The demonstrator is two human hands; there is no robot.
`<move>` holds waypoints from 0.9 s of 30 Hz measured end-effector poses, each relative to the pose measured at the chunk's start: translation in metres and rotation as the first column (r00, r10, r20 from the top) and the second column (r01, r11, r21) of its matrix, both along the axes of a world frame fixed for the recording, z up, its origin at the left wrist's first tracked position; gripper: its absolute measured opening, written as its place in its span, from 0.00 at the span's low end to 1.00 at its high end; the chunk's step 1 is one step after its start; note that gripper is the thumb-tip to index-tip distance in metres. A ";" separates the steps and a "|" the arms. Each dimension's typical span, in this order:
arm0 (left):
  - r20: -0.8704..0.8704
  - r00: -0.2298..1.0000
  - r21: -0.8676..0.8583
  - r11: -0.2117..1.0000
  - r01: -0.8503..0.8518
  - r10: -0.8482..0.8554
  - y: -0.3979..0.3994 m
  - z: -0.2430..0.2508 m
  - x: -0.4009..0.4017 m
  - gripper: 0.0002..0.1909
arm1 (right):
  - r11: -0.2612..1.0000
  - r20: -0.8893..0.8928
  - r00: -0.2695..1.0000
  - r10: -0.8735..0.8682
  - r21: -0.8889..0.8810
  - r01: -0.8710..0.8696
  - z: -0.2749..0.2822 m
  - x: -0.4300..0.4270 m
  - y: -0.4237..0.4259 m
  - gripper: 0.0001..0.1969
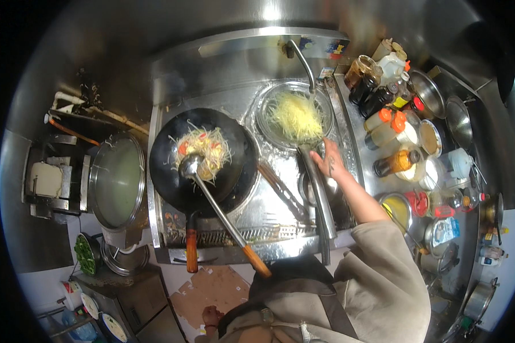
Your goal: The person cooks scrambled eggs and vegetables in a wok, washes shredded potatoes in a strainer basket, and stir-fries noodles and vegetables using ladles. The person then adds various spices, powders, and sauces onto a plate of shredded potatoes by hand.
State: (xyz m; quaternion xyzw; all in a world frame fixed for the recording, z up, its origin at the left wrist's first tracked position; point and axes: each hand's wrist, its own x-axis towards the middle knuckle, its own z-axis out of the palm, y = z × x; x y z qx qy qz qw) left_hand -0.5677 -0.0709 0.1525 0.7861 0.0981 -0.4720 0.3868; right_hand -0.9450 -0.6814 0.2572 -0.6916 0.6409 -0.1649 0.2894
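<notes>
My right hand [329,160] is at the near rim of a round metal strainer [264,124], thumb and fingers apart. A heap of thin pale-yellow shreds [296,115] fills the strainer, under the spout of a curved metal tap [304,62]. Left of it, a black wok [167,167] holds pale thin strands with red and yellow pieces [208,148]. The bowl of a steel ladle [216,206] rests on this food, its wooden handle reaching past the stove's front edge. My left hand [212,316] hangs low beside my body, fingers seemingly curled, with nothing visible in it.
Sauce bottles [388,124] and seasoning tubs crowd the right-hand counter, near a bowl of yellow liquid [397,210]. Long metal handles [319,197] jut over the stove's front edge. A large pot of cloudy liquid [118,184] stands at left. Flattened cardboard [210,291] covers some floor.
</notes>
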 end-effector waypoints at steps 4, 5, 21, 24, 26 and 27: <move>0.159 0.906 0.244 0.904 0.350 -0.393 -0.065 0.093 -0.049 0.10 | 0.990 -0.181 0.983 0.038 -0.127 -0.062 -0.021 0.041 -0.084 0.47; 0.085 0.892 0.325 0.858 0.397 -0.445 -0.087 0.102 -0.054 0.11 | 0.990 -0.185 0.982 0.026 -0.129 -0.050 -0.022 0.040 -0.097 0.47; 0.356 0.673 0.272 0.761 0.589 -0.648 0.031 -0.028 -0.052 0.08 | 0.972 0.128 0.987 0.098 -0.225 -0.067 0.016 -0.016 -0.030 0.21; 0.281 0.650 0.255 0.708 0.659 -0.706 -0.030 -0.001 -0.043 0.07 | 0.949 0.305 0.932 -0.194 0.299 0.099 0.027 -0.051 0.062 0.26; -0.063 0.940 0.118 0.933 0.340 -0.334 -0.061 0.017 -0.033 0.09 | 0.750 0.536 0.721 -0.439 0.661 -0.034 0.032 -0.043 0.100 0.19; -0.061 0.941 0.111 0.935 0.337 -0.332 -0.071 0.025 -0.028 0.09 | 0.599 0.606 0.479 -0.634 0.778 -0.191 0.036 -0.031 0.113 0.13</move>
